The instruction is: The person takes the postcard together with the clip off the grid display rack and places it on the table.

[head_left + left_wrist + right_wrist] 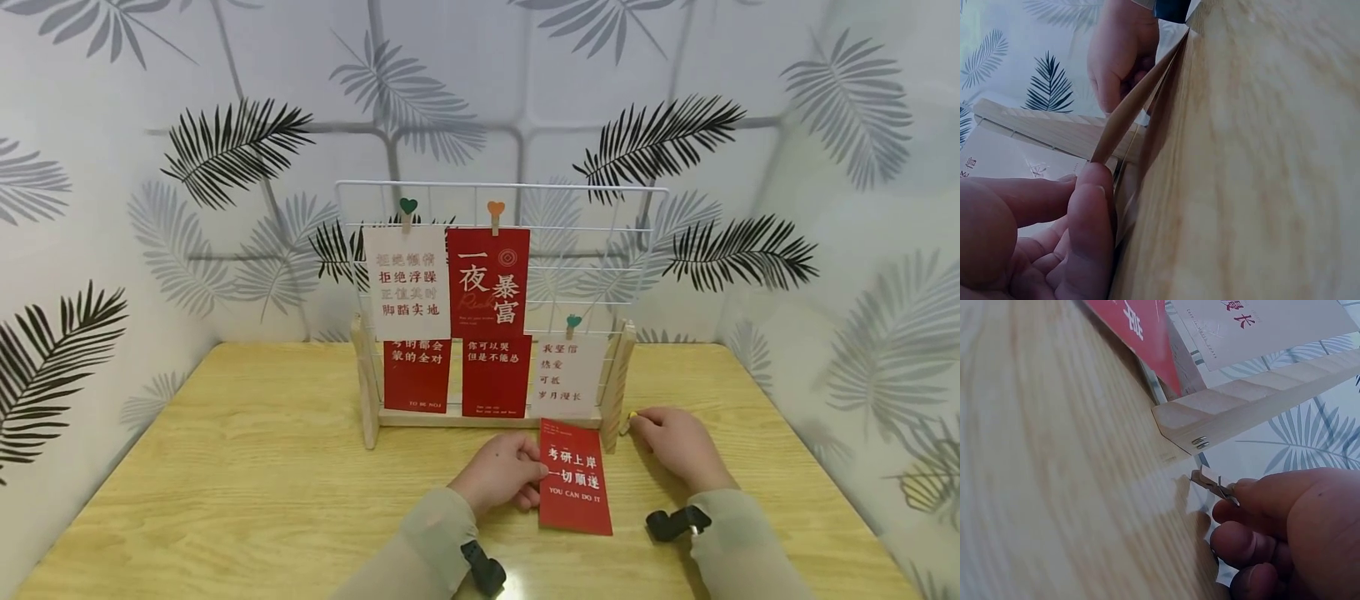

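Observation:
Low at the front of a wire rack, my left hand pinches the left edge of a red card with white lettering. In the left wrist view the card is seen almost edge-on, held between thumb and finger close over the table. My right hand is just right of the rack's wooden foot. Between its thumb and finger it pinches a small wooden clothespin, whose yellow top shows in the head view. The clip's jaws point toward the rack foot.
The white wire grid stands between wooden posts. On it hang a white card under a green heart clip, a red card under an orange one, and three lower cards. Patterned cloth surrounds the wooden table.

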{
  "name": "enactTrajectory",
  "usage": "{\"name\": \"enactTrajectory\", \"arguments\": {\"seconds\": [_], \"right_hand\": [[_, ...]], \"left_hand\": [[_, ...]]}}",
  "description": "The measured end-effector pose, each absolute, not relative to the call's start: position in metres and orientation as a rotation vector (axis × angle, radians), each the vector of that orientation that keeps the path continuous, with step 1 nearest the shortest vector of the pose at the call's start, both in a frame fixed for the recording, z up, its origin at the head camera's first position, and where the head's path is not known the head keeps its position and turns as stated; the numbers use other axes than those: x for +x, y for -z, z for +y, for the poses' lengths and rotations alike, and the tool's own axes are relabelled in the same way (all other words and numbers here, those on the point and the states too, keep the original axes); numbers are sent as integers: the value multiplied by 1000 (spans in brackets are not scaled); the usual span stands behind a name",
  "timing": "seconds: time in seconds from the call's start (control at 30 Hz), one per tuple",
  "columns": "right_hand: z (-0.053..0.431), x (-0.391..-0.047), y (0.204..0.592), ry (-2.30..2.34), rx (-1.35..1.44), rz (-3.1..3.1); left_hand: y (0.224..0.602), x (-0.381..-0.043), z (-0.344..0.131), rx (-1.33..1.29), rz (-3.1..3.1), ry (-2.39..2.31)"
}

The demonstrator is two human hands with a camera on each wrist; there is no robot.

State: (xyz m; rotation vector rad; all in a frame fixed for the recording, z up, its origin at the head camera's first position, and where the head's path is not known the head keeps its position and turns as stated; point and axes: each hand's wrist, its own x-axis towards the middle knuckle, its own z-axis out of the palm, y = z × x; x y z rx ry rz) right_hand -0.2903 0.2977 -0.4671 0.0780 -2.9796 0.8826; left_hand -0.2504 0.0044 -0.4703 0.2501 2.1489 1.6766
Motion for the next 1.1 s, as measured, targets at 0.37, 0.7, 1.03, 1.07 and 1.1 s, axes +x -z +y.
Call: {"name": "enactTrajectory", "arguments": {"seconds": [0.37, 0.7, 1.03, 1.07, 1.1], "right_hand": [[299, -293, 469, -862, 64, -2968], [299, -294, 470, -834, 81, -2975], [298, -294, 468, -917, 56, -2969], [298, -294, 468, -936, 57, -2964], [298, -294, 467, -949, 56, -2961]], "left_hand": [[467, -250, 6, 218, 2141, -1689], [466, -247, 2, 245, 2152, -1652], [460, -244, -2, 262, 2173, -1613], [460, -244, -2, 271, 2173, -1612], [459, -245, -2, 282, 2173, -1612]]}}
